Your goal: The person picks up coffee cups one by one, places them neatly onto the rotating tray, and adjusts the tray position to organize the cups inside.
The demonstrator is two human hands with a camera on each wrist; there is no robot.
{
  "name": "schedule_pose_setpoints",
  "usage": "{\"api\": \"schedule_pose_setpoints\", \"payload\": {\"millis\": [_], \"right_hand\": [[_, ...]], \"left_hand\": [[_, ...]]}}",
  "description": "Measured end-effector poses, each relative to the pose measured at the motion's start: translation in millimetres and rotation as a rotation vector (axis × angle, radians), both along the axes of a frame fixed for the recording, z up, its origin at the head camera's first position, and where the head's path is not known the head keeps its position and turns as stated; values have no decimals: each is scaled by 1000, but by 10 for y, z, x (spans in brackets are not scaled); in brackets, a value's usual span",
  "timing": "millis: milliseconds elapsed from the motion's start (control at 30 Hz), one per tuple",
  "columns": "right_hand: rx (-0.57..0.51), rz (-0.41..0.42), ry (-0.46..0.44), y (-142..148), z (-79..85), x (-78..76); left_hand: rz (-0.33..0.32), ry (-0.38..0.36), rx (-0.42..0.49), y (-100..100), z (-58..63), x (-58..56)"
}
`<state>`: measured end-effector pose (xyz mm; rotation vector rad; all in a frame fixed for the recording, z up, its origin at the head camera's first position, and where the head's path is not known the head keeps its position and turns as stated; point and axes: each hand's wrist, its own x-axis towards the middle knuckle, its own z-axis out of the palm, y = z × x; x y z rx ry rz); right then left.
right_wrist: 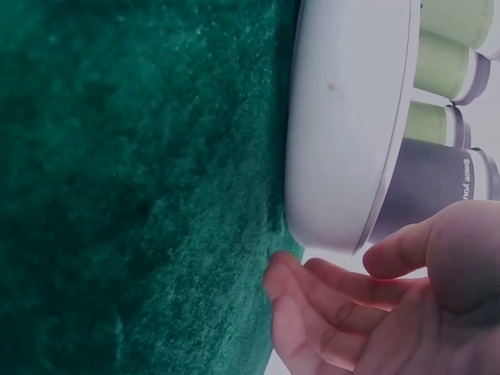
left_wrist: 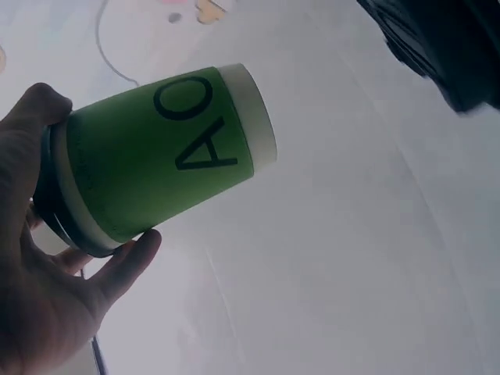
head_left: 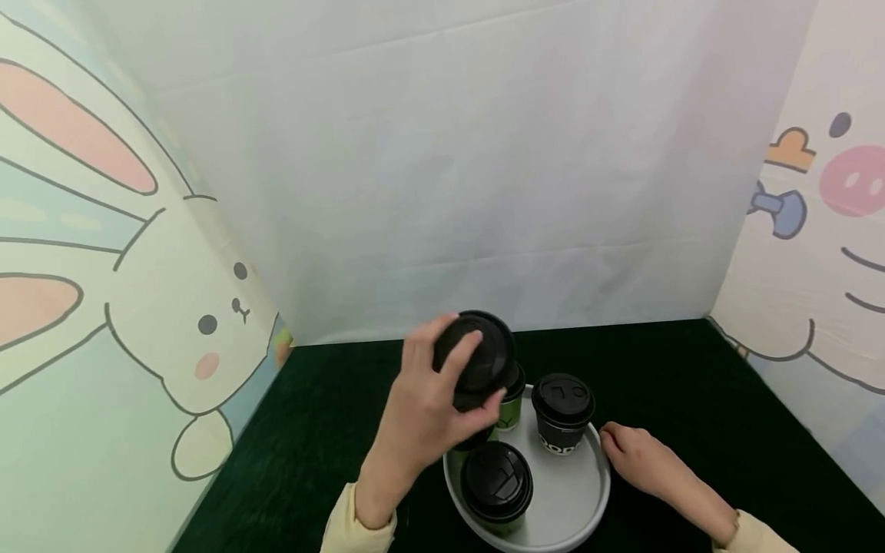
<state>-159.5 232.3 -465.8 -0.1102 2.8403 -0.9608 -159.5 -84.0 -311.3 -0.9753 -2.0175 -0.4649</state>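
Observation:
My left hand (head_left: 425, 403) grips a lidded paper cup (head_left: 484, 357) by its black lid, fingers and thumb around the edge. In the left wrist view this cup (left_wrist: 160, 152) shows a green sleeve with dark letters and lies tilted in the grasp. It is up over the far left part of a round grey tray (head_left: 563, 499). Beside the tray's right rim is my right hand (head_left: 639, 457), fingers loosely bent and holding nothing. The right wrist view shows its fingertips close by the tray wall (right_wrist: 348, 125); whether they touch cannot be told.
On the tray stand a black cup (head_left: 561, 418) at the back right, a green cup (head_left: 496, 484) in front, and a green cup (head_left: 510, 411) behind, with another lid partly hidden under my left hand. Dark green cloth (head_left: 332, 430) covers the table; a pale curtain (head_left: 442, 177) hangs behind.

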Motion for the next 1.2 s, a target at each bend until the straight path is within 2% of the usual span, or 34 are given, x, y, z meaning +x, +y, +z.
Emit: {"api": "schedule_pose_setpoints", "payload": {"millis": [200, 367, 600, 933, 1067, 1200], "right_hand": [[-50, 5, -19, 2, -2, -77], [-80, 29, -25, 36, -12, -105], [-120, 60, -26, 92, -18, -117], [-121, 84, -7, 105, -22, -145], [-107, 73, -7, 91, -28, -146], [-93, 55, -22, 72, -26, -154]], "left_hand": [[-148, -88, -62, 203, -58, 166], [-219, -149, -133, 364, -173, 256], [-304, -246, -244, 534, -334, 293], [-340, -328, -340, 659, -543, 266], [-316, -305, -412, 686, -607, 250], [-260, -272, -471, 698, -649, 246]]}}
